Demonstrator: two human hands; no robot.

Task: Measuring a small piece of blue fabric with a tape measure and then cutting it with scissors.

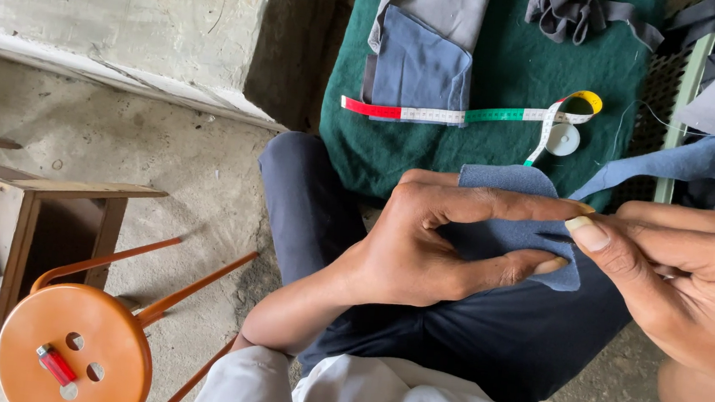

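A seated person pinches a small blue-grey fabric piece (507,233) over their lap: left hand (449,245) closed on it with finger and thumb, right hand (682,276) gripping its right edge. Beyond, a measuring tape (471,114) crosses a green cloth (510,67).

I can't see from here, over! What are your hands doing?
Left hand and right hand both pinching small blue-grey fabric piece over lap. Measuring tape lying on green cloth beyond. Nothing blocking.
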